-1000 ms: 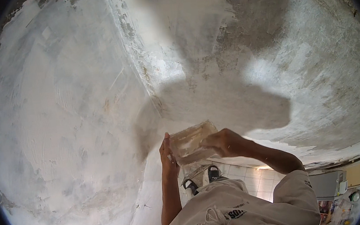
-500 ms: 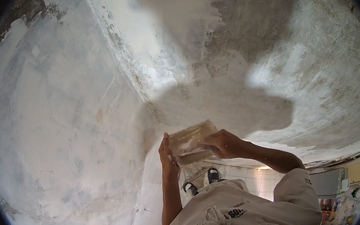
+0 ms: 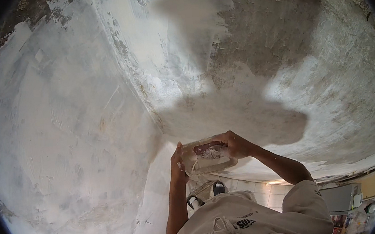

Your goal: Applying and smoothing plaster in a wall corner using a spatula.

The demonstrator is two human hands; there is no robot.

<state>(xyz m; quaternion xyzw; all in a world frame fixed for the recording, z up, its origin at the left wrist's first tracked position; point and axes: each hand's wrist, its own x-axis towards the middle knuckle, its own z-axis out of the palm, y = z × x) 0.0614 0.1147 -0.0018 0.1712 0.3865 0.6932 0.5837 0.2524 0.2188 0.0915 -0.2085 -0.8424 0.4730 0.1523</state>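
In front of my body I hold a shallow, pale rectangular tray (image 3: 196, 170) smeared with putty. My left hand (image 3: 178, 166) is closed on its left end, thumb up along the edge. At the tray's right side my right hand (image 3: 236, 144) is closed round a trowel-like tool with a dark red handle (image 3: 203, 149). Whitish putty clings just below that handle. The tool's blade is hard to tell apart from the tray, and my right fingertips are partly hidden.
A patchily plastered wall (image 3: 70, 119) rises on the left and meets another wall (image 3: 256, 79) at a corner ahead, where shadows fall. My sandalled feet (image 3: 219, 187) stand below, by floor tiles (image 3: 261, 193). A grey cabinet-like box (image 3: 339, 197) is at the lower right.
My right hand has lifted slightly and turned, bringing the dark red handle into sight over the tray. The tray has tilted and shifted a little lower; my left hand keeps its hold.
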